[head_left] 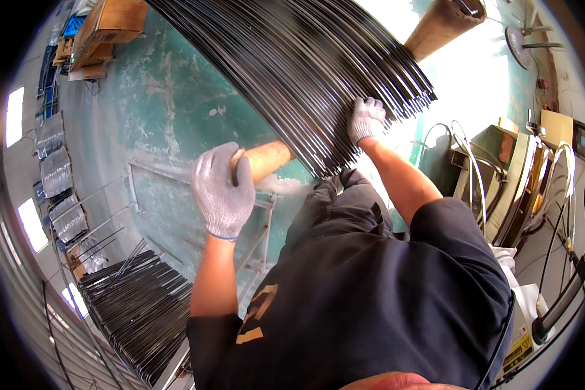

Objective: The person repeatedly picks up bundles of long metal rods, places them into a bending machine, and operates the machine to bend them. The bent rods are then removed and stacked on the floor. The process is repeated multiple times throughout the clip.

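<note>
A wide layer of dark, thin metal rods (286, 71) runs from the top edge down toward my body, their ends nearest me. My right hand (368, 119), in a whitish knitted glove, lies on the rods near these ends, its fingers curled down on them. My left hand (222, 192), in the same kind of glove, is at the outer end of a tan tube (266, 161) beside the rods. Its fingers and thumb bend round the tube's end; the palm side is hidden. Another brown tube (445, 26) stands out on the rods' far right side.
More dark rods (136, 312) lie stacked at lower left, near a grey metal frame (133, 185). A wooden box (120, 19) stands at upper left on the worn green floor (175, 104). At right are machinery (494, 156) and hanging cables (569, 175).
</note>
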Tool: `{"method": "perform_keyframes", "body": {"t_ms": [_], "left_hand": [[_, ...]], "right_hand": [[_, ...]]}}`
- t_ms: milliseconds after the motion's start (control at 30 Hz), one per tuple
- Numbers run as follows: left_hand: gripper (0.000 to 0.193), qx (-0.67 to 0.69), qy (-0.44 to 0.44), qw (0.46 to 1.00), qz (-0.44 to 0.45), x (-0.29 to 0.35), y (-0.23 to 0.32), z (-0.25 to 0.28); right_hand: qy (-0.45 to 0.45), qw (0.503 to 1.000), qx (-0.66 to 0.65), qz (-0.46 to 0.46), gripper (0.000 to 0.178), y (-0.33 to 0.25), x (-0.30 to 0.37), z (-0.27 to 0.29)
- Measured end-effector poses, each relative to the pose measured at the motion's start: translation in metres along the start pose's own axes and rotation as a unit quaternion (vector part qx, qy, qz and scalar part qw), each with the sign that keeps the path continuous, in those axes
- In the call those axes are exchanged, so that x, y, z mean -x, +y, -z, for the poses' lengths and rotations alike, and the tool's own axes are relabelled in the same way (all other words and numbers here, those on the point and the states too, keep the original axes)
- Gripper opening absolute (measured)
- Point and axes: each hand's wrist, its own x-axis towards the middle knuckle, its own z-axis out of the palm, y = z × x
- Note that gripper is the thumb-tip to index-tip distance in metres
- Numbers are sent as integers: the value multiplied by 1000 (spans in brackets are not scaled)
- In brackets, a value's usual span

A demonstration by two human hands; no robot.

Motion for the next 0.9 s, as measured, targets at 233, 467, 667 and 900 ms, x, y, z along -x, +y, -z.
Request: {"method": "perform_keyframes", "body": {"t_ms": [233, 467, 667, 900], "left_hand": [[14, 6, 13, 1000, 5, -1, 1, -3], [18, 5, 9, 1000, -3, 1, -1, 2], [17, 0, 24, 999, -26, 0, -5, 2], [14, 10, 47, 998, -47, 9, -10, 2]], "right_hand": [[-15, 998, 28, 59, 43, 5, -9, 20], [-109, 993, 34, 42, 25, 14, -27, 32], [-114, 993, 4, 15, 29, 13, -10, 13], [-209, 972, -106, 20, 37, 17, -22, 55]]}}
